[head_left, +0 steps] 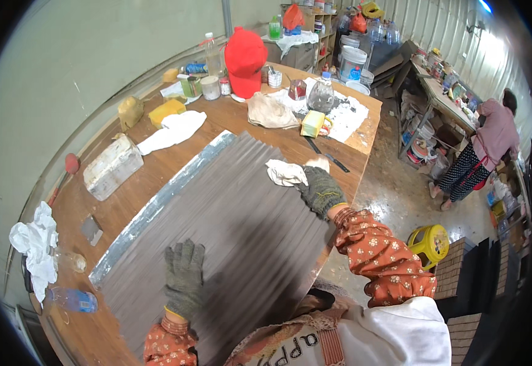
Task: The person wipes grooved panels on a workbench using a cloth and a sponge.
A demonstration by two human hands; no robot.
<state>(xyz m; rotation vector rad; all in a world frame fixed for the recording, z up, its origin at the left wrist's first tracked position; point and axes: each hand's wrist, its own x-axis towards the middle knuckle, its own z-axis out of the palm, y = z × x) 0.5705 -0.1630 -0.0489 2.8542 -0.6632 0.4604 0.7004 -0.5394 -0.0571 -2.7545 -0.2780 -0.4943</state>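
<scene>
A large grey-brown panel with a ridged, grooved surface lies on the wooden table in front of me, with a paler blue-grey strip along its far left edge. My left hand, in a dark grey knitted glove, rests flat on the panel's near left part, fingers stretched out and holding nothing. In the same kind of glove, my right hand is closed on a crumpled white cloth at the panel's far right corner. Beside the right hand, a dark flat strip-like tool lies on the table.
A white-stained block, crumpled white paper and a plastic bottle lie left of the panel. Beyond it are a red cap, a beige cloth and a yellow sponge. Right, a yellow stool stands; another person works farther off.
</scene>
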